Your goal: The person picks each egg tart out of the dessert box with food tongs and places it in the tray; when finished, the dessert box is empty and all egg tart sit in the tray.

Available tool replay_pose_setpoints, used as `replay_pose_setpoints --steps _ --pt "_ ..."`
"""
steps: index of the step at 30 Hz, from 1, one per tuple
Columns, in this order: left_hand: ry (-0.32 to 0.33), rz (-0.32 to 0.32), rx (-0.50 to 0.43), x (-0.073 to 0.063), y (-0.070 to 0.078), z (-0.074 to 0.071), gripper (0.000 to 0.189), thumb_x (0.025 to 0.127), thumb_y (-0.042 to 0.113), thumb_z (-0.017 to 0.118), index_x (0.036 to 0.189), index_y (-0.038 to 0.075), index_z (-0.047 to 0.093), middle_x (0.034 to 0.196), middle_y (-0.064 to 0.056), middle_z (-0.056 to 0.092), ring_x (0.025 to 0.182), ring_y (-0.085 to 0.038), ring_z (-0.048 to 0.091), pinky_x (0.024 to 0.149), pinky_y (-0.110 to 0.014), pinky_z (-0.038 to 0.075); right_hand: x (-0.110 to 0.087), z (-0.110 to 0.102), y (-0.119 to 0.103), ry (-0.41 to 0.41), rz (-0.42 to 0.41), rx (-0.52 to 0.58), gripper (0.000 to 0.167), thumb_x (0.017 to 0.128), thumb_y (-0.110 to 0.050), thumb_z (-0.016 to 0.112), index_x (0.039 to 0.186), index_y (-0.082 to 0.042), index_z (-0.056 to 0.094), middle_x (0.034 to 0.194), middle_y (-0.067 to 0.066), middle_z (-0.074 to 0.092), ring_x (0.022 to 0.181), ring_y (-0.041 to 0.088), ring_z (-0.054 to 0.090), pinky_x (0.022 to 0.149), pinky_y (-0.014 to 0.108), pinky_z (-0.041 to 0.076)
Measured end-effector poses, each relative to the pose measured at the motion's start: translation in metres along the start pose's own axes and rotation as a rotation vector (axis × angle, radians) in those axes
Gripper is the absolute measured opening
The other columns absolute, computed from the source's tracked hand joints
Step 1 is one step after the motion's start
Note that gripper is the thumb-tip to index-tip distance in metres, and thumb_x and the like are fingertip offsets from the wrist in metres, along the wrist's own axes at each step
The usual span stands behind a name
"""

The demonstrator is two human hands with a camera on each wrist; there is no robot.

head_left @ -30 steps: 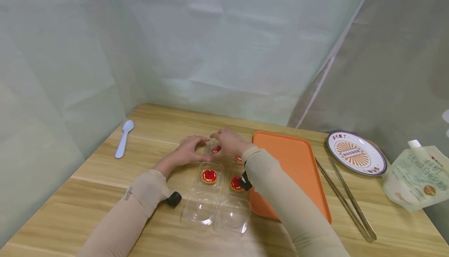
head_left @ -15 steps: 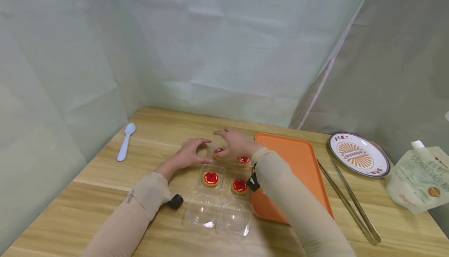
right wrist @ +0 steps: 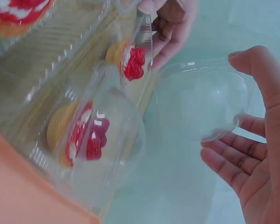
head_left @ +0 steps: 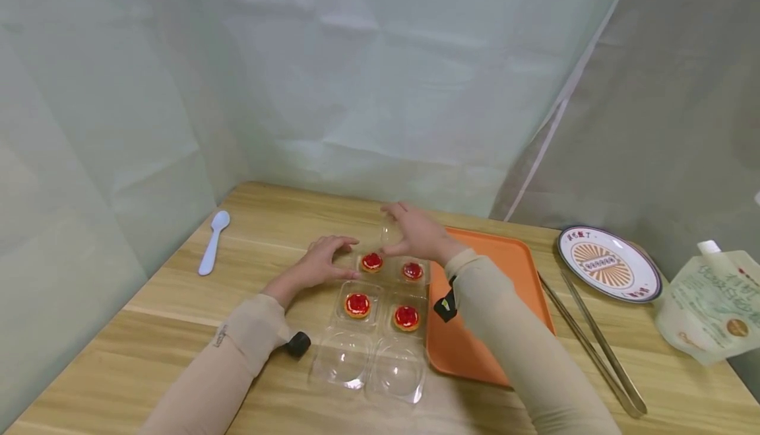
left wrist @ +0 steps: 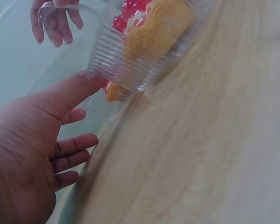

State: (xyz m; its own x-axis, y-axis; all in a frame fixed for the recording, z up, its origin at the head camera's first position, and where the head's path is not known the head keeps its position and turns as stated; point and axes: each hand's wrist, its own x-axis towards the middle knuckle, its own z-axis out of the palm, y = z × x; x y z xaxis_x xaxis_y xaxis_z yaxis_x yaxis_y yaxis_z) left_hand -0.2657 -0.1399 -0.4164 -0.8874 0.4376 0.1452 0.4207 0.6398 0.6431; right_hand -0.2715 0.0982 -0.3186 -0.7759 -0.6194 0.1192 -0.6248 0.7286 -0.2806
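My right hand (head_left: 423,234) pinches the rim of a clear domed plastic lid (right wrist: 203,100) between thumb and fingers, above the back of the packs. My left hand (head_left: 323,260) lies beside the far-left clear pack, its thumb (left wrist: 77,93) at the clear plastic wall and its other fingers loosely extended. In that pack sits a red-topped tart (head_left: 372,262). Right of it, a second tart (head_left: 412,270) lies under a clear dome (right wrist: 126,126). Two more tarts, the left one (head_left: 357,305) and the right one (head_left: 406,317), sit in the nearer packs, with their domed lids (head_left: 342,358) folded toward me.
An orange tray (head_left: 469,349) lies right of the packs, partly under my right forearm. Beyond it are metal tongs (head_left: 600,352), a patterned plate (head_left: 608,265) and a spouted pouch (head_left: 709,306). At the left edge lies a pale blue spoon (head_left: 212,243).
My right hand has moved back and to the right with the clear lid, so the far-left tart shows fully. My left hand has stayed nearly in place.
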Motion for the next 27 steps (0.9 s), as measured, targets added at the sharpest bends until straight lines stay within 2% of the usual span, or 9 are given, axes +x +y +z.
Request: replay_pose_setpoints --steps 6,14,27 --pt "-0.001 0.003 -0.006 -0.002 0.000 0.000 0.075 0.075 0.038 0.080 0.137 0.010 0.050 0.127 -0.014 0.061 0.120 -0.032 0.047 0.106 -0.052 0.030 0.000 -0.002 0.010 0.046 0.031 0.050 0.082 0.078 -0.037 0.075 0.141 0.001 0.039 0.129 0.019 0.056 0.118 0.034 0.056 0.100 0.047 0.048" --pt "0.013 0.041 0.016 -0.001 -0.001 0.001 0.069 0.076 0.039 0.079 0.133 0.010 0.054 0.122 -0.013 0.063 0.116 -0.031 0.050 0.104 -0.052 0.032 0.008 0.000 0.027 0.055 0.121 0.236 0.074 0.083 -0.024 0.072 0.143 -0.002 0.035 0.137 0.020 0.049 0.126 0.031 0.050 0.103 0.050 0.045" --pt "-0.007 0.035 0.005 0.003 0.002 0.000 0.072 0.076 0.039 0.079 0.137 0.012 0.050 0.124 -0.012 0.061 0.119 -0.030 0.048 0.106 -0.052 0.031 0.019 0.013 0.037 0.076 0.161 0.347 0.076 0.081 -0.021 0.073 0.142 -0.001 0.032 0.141 0.019 0.046 0.127 0.031 0.050 0.104 0.048 0.045"
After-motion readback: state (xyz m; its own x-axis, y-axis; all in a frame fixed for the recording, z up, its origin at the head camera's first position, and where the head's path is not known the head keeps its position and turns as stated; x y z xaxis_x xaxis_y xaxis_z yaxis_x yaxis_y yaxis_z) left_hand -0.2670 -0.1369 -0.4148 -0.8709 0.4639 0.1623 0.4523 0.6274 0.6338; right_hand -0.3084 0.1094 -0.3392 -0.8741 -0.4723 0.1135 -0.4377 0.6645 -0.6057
